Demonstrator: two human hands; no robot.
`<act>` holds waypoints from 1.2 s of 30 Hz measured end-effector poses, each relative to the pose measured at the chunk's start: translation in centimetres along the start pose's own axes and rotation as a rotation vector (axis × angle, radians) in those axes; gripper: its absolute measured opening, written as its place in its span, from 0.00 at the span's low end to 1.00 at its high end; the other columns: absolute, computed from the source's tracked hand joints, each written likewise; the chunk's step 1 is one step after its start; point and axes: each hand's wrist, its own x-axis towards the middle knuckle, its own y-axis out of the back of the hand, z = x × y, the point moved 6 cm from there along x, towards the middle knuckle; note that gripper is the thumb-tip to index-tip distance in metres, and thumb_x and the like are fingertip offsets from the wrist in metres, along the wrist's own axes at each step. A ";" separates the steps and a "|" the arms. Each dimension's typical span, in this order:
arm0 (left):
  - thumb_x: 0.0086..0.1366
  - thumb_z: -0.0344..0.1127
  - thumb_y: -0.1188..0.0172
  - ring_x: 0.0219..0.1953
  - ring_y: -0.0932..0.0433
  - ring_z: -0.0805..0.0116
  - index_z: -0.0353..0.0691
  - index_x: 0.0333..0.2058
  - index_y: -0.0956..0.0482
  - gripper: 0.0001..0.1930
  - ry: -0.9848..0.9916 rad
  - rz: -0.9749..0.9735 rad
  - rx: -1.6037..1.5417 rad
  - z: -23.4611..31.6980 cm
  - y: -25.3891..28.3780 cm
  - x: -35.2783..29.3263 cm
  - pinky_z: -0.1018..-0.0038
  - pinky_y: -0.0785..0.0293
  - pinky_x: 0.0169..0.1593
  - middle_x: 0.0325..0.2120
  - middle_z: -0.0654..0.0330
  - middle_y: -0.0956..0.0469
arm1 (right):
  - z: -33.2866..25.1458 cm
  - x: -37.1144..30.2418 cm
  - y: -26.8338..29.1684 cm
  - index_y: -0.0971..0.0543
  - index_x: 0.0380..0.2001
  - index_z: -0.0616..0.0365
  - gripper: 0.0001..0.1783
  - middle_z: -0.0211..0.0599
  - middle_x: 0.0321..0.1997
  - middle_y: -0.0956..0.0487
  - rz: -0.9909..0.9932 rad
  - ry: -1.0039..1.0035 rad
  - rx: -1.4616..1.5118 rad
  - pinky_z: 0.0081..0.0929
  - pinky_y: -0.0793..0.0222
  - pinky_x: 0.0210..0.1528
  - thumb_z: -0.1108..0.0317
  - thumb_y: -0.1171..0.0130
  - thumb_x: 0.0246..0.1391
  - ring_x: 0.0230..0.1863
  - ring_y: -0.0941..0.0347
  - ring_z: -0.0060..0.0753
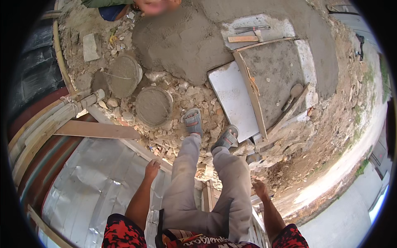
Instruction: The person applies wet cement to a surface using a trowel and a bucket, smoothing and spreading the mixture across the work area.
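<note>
My left hand [153, 168] hangs beside my left knee, its fingers curled in with nothing seen in them. Below it lie corrugated metal sheets [105, 169]. Out beside my right leg is my right hand [260, 189], empty, with its fingers loosely apart above rubble. Ahead of my left foot stand two buckets filled with grey mortar: a nearer bucket [154, 106] and a farther bucket [124, 75]. A white board [234, 99] lies under the tip of my right sandal [226, 138]. To its right, wooden boards [250, 95] edge a patch of mortar [271, 78] holding a trowel [292, 96].
A hammer [247, 39] and a pincer-like tool [251, 29] lie on a pale slab [264, 21]. Wet mortar [178, 45] spreads ahead. Another person [120, 7] is at the top edge. Bamboo poles [45, 124] and a plank [97, 129] lie left; loose stones surround my feet.
</note>
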 end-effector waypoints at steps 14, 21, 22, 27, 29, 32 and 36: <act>0.68 0.43 0.51 0.49 0.25 0.59 0.33 0.58 0.35 0.24 0.198 -0.057 -0.668 10.5 -0.5 -9.8 0.65 0.29 0.51 0.50 0.52 0.26 | -33.0 -3.9 13.3 0.29 0.52 0.68 0.20 0.52 0.43 0.20 0.233 0.544 0.062 0.35 0.28 0.43 0.68 0.46 0.59 0.40 0.22 0.46; 0.65 0.42 0.45 0.49 0.24 0.62 0.37 0.56 0.32 0.24 -0.047 -0.082 -0.314 17.8 2.5 -15.7 0.71 0.29 0.50 0.47 0.51 0.24 | -45.5 -17.5 5.9 0.27 0.47 0.62 0.17 0.50 0.47 0.24 0.070 1.012 -0.311 0.44 0.30 0.50 0.73 0.42 0.53 0.46 0.28 0.57; 0.64 0.45 0.44 0.51 0.26 0.59 0.38 0.55 0.30 0.24 -0.179 -0.137 -0.130 19.6 2.2 -17.2 0.68 0.31 0.53 0.49 0.51 0.26 | -45.9 -17.7 5.9 0.27 0.47 0.62 0.17 0.50 0.47 0.24 0.050 1.028 -0.325 0.44 0.30 0.50 0.73 0.42 0.53 0.46 0.28 0.57; 0.61 0.52 0.42 0.58 0.33 0.51 0.46 0.50 0.25 0.23 -0.503 -0.308 0.239 23.8 -3.3 -25.4 0.57 0.40 0.61 0.53 0.54 0.30 | -43.4 -19.4 4.6 0.23 0.41 0.55 0.17 0.38 0.50 0.28 -0.288 1.148 -0.843 0.49 0.39 0.55 0.62 0.38 0.48 0.55 0.34 0.46; 0.61 0.51 0.42 0.58 0.34 0.49 0.48 0.48 0.24 0.21 -0.613 -0.299 0.383 25.7 -6.3 -28.0 0.54 0.43 0.61 0.53 0.55 0.29 | -43.0 -19.5 5.3 0.21 0.40 0.50 0.17 0.35 0.47 0.28 -0.400 1.160 -0.945 0.49 0.41 0.56 0.57 0.38 0.46 0.54 0.35 0.43; 0.60 0.46 0.43 0.57 0.35 0.47 0.49 0.44 0.24 0.16 -0.530 -0.263 0.497 28.1 -8.2 -28.0 0.50 0.46 0.61 0.46 0.57 0.27 | -43.7 -17.5 6.9 0.20 0.34 0.45 0.11 0.33 0.40 0.27 -0.501 1.183 -1.184 0.48 0.38 0.51 0.57 0.39 0.45 0.49 0.34 0.41; 0.56 0.42 0.42 0.48 0.28 0.54 0.48 0.37 0.23 0.11 -0.471 -0.370 0.304 28.7 -11.3 -32.1 0.56 0.36 0.53 0.36 0.59 0.25 | -43.2 -16.4 8.6 0.20 0.33 0.48 0.11 0.37 0.33 0.24 -0.918 1.049 -1.495 0.46 0.35 0.50 0.56 0.41 0.49 0.44 0.27 0.37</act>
